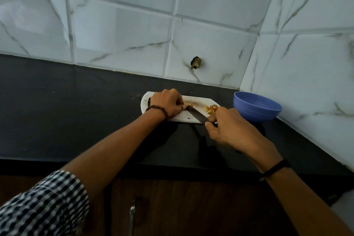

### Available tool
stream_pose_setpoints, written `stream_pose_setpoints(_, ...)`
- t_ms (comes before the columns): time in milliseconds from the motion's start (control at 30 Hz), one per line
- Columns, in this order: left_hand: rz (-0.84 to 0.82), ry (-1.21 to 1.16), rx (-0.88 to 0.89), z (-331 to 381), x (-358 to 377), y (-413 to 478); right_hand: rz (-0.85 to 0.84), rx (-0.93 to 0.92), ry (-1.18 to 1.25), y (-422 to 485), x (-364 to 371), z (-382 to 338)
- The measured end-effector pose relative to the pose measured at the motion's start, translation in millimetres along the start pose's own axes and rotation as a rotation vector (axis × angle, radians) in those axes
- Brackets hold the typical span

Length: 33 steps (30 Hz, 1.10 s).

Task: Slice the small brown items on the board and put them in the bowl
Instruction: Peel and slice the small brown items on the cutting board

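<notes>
A white cutting board (pixel 183 116) lies on the black counter. My left hand (pixel 166 104) rests on the board, its fingertips pinching a small brown item (pixel 189 105). My right hand (pixel 224 126) grips the handle of a knife (pixel 197 114), whose blade slants up-left with its tip against that item. A small heap of cut yellow-brown pieces (pixel 210 109) sits at the board's right end, just beyond my right hand. A blue bowl (pixel 256 107) stands right of the board; I cannot see inside it.
The black counter (pixel 76 111) stretches far to the left of the board. Marble-tiled walls meet in a corner behind the bowl. A dark hole (pixel 195 62) marks the back wall. Brown cabinet doors with a metal handle (pixel 132 216) lie below the counter edge.
</notes>
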<state>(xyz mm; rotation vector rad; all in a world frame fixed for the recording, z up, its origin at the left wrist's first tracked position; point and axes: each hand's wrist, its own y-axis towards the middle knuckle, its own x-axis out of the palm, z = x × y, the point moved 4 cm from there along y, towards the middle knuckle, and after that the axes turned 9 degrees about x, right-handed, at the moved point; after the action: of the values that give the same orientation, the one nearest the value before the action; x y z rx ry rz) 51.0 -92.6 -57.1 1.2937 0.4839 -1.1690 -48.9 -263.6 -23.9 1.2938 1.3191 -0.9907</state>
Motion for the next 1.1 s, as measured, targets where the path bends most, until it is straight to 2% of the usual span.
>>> stream_pose_setpoints(167,-0.06,-0.027,0.032,-1,-2,2,-0.063,0.009,0.105,-8,-18,16)
stream_pose_setpoints(333,-0.043,0.001,0.046,-5,-9,5,0.064,0.001,0.194,1,-12,15)
stream_pose_setpoints(567,0.111,0.178,-0.079,-23,-21,4,0.109,-0.077,0.204,13,12,-3)
stream_pose_setpoints(867,0.136,0.268,-0.195,-39,-27,2,0.104,0.091,0.24,35,14,35)
stream_pose_setpoints(1100,0.165,0.293,-0.251,-48,-28,-1,0.144,0.077,0.299,40,17,38)
